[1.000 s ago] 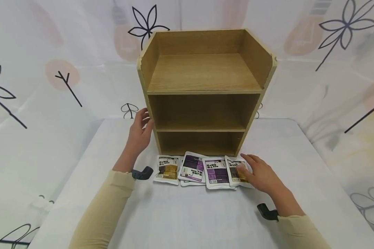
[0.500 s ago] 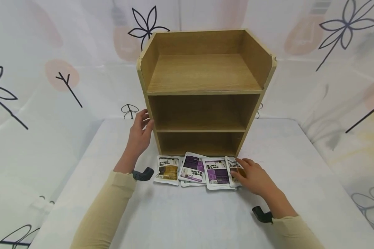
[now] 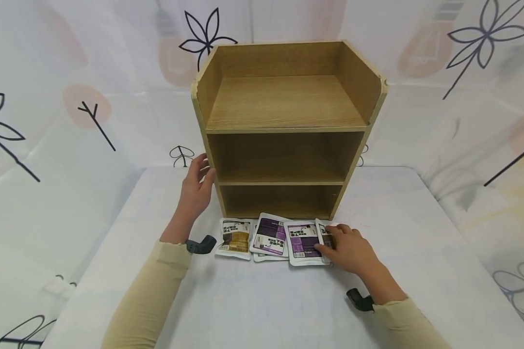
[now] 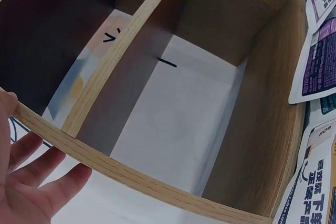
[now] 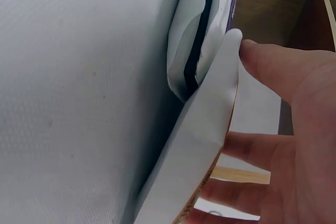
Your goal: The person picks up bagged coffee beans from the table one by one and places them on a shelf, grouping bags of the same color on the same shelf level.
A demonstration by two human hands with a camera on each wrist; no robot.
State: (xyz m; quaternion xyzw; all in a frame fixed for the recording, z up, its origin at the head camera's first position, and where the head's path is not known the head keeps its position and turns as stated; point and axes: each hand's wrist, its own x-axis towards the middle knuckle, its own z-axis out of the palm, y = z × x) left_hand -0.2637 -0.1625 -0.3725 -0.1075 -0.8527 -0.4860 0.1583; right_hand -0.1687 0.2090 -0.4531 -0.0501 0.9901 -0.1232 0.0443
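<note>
A wooden shelf unit [image 3: 284,128] with an open top and two compartments stands upright on the table. My left hand [image 3: 195,191] touches its left side panel, fingers extended along the outside, as the left wrist view also shows. Flat white-edged packets lie in a row before the shelf: a gold one [image 3: 235,238] at left, purple ones [image 3: 269,236] [image 3: 303,241] in the middle, another gold packet [image 3: 325,237] at right. My right hand [image 3: 351,252] rests over that right packet, covering much of it; in the right wrist view thumb and fingers touch the packet [image 5: 197,135].
The white-covered table [image 3: 262,310] stretches in front of the packets and to both sides of the shelf. Behind hangs a pale backdrop [image 3: 131,58] with drawn flowers. A black wrist strap mount [image 3: 202,245] sits on the left wrist, another [image 3: 360,299] on the right.
My right hand has slid leftward and slightly toward me over the right gold packet, hiding more of it. The left hand, shelf and other packets look unmoved.
</note>
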